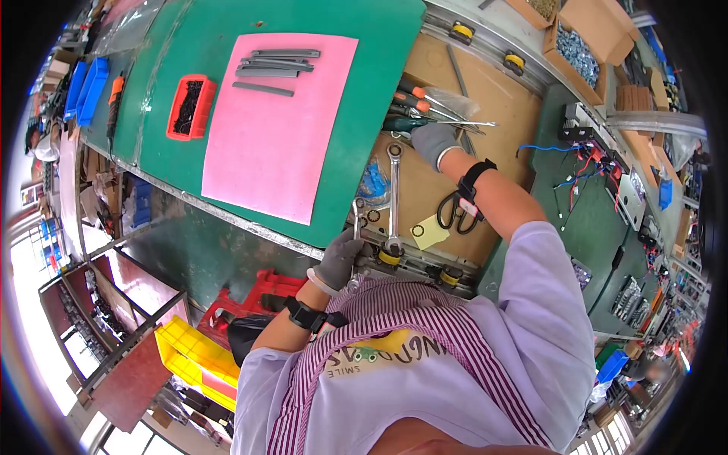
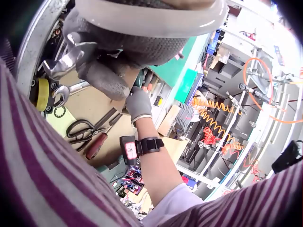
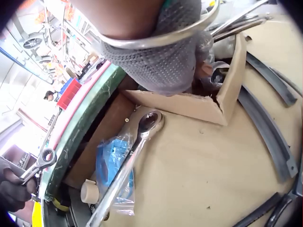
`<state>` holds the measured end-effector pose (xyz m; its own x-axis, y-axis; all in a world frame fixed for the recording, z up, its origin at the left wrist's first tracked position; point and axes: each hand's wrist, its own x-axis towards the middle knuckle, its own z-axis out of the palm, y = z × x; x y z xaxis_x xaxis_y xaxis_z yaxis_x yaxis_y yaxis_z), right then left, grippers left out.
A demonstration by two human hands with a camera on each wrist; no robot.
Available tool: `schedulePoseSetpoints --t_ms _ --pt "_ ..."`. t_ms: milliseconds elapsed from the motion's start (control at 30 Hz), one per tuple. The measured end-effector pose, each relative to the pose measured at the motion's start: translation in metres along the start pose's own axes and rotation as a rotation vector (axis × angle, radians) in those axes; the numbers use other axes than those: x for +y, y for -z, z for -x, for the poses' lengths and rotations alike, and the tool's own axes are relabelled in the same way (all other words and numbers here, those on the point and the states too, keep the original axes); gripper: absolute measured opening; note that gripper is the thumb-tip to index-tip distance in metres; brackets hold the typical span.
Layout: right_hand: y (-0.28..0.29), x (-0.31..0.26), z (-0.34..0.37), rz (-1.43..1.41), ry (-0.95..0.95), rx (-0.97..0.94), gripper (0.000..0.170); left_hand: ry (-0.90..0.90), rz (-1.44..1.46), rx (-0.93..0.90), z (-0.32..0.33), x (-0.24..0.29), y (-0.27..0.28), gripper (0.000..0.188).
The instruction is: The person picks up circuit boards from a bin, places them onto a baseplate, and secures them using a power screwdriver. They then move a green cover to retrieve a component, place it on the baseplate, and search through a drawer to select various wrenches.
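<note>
My gloved left hand (image 1: 341,262) grips a ratcheting combination wrench (image 3: 40,165) near the drawer's front edge. Its ring end points up and away, while the open end (image 2: 66,61) shows below the fingers. My gloved right hand (image 1: 434,144) reaches into a cardboard compartment (image 3: 189,106) of the drawer, beside a screwdriver with a dark green handle (image 1: 402,123). Its fingers are hidden, and I cannot tell whether they hold anything. A larger combination wrench (image 1: 393,197) lies in the drawer between the hands, partly over a plastic bag with blue contents (image 3: 113,163).
Black scissors (image 1: 459,212) and a yellow note (image 1: 430,233) lie in the drawer, nearer the body. On the green table left, a pink sheet (image 1: 265,152) bears several grey strips (image 1: 273,64), next to a red bin (image 1: 189,108). Wired parts (image 1: 599,155) are at right.
</note>
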<state>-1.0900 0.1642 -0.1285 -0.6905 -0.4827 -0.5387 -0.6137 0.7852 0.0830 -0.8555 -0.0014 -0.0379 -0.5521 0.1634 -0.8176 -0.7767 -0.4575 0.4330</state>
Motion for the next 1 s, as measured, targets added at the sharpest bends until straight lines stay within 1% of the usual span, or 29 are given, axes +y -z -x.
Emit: schedulePoseSetpoints --t_ms 33,133,233,333,433,467,533,567,600,633,667,700,767,800,900,933,1000 --pt "-0.002 -0.001 0.0 -0.027 -0.021 0.023 0.018 0.008 0.002 0.008 0.0 0.0 -0.003 0.022" --pt "-0.001 0.003 -0.002 -0.056 -0.018 0.038 0.02 -0.011 -0.085 -0.044 -0.009 -0.008 0.002 0.03" --pt "0.014 0.006 0.003 -0.013 -0.02 0.014 0.019 -0.081 -0.239 -0.06 -0.028 -0.024 0.011 0.038" --pt "0.032 0.015 0.009 -0.056 0.011 0.0 0.02 -0.268 -0.492 0.091 -0.049 -0.04 0.014 0.042" --pt "0.07 0.026 0.025 -0.064 0.035 -0.196 0.026 -0.52 -1.011 0.234 -0.059 -0.037 0.007 0.044" --pt "0.065 0.033 0.025 -0.139 0.079 -0.15 0.031 -0.629 -1.26 0.332 -0.059 -0.035 0.0 0.046" --pt "0.077 0.041 0.037 -0.281 0.09 -0.151 0.028 -0.849 -1.758 0.532 -0.054 -0.028 -0.017 0.05" --pt "0.087 0.045 0.048 -0.353 0.094 -0.148 0.027 -0.694 -1.704 0.441 -0.052 -0.021 -0.027 0.047" --pt "0.097 0.048 0.059 -0.483 0.057 -0.228 0.029 -0.543 -1.645 0.352 -0.053 -0.011 -0.036 0.043" --pt "0.092 0.052 0.067 -0.67 0.052 -0.258 0.031 -0.394 -1.583 0.264 -0.055 -0.001 -0.045 0.04" --pt "0.083 0.059 0.075 -0.86 0.046 -0.284 0.034 -0.148 -1.446 0.22 -0.06 0.008 -0.054 0.039" --pt "0.074 0.067 0.085 -1.049 0.042 -0.305 0.037 -0.147 -1.454 0.205 -0.071 0.005 -0.051 0.039" --pt "0.053 0.081 0.114 -1.281 0.035 -0.325 0.033 -0.148 -1.474 0.17 -0.096 -0.006 -0.043 0.04" --pt "0.046 0.083 0.132 -1.399 0.029 -0.329 0.031 -0.127 -1.447 0.205 -0.101 -0.009 -0.045 0.04" --pt "0.055 0.071 0.209 -1.752 -0.103 -0.24 0.033 -0.262 -1.287 0.102 -0.111 -0.019 -0.039 0.042" --pt "0.048 0.064 0.229 -1.834 -0.053 -0.176 0.035 -0.161 -1.135 0.086 -0.103 -0.014 -0.048 0.029" --pt "0.034 0.046 0.267 -1.989 0.053 -0.023 0.04 -0.015 -0.68 -0.035 -0.08 -0.003 -0.056 0.027"
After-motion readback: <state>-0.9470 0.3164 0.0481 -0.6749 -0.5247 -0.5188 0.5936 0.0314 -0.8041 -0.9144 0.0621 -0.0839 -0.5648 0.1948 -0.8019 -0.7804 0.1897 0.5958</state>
